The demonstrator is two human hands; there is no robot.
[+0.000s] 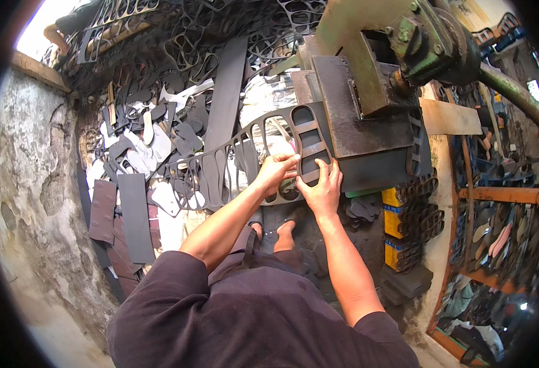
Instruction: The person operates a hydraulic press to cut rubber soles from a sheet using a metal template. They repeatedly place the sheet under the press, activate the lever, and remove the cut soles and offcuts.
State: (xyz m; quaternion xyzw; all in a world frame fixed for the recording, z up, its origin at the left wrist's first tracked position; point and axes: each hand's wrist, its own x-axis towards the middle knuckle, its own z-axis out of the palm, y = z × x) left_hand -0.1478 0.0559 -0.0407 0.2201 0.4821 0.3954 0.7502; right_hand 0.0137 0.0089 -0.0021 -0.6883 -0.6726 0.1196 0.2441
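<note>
A sole-shaped cutting die [309,138] with crossbars stands on a black rubber sheet [368,173], just left of the press head. My right hand [321,190] grips the die's near end, with the thumb on its left side and fingers over its inside and right side. My left hand [274,173] is closed, its thumb and fingertips pinched against the die's left edge; part of its fingers is hidden. Leftward from the die runs the sheet's cut part, a web of sole-shaped holes [219,175] that sags over the left side.
The green press [368,92] with its thick dark plate fills the upper right. Sole offcuts [150,138] lie heaped at left, beside a rough wall [33,184]. Yellow-blue boxes [393,222] stand at lower right, near shelves [504,195]. Another person's arm [58,38] shows at upper left.
</note>
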